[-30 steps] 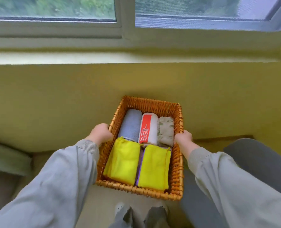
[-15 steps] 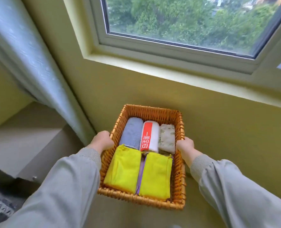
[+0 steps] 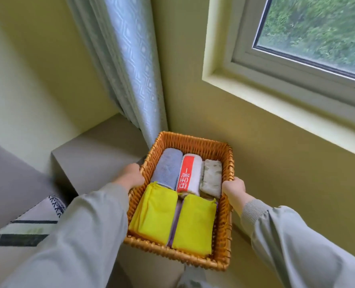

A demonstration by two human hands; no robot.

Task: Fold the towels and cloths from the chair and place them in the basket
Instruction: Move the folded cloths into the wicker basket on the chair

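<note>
Swung left toward the curtain [image 3: 129,69] since a second ago, basket [image 3: 178,257] carried along.
Basket's near end: two yellow cloths [image 3: 154,213]; left hand [image 3: 131,175] and right hand [image 3: 233,189] clenched on its side rims; far end: blue towel [image 3: 168,168], red-striped towel [image 3: 189,175], patterned cloth [image 3: 212,177].
</note>
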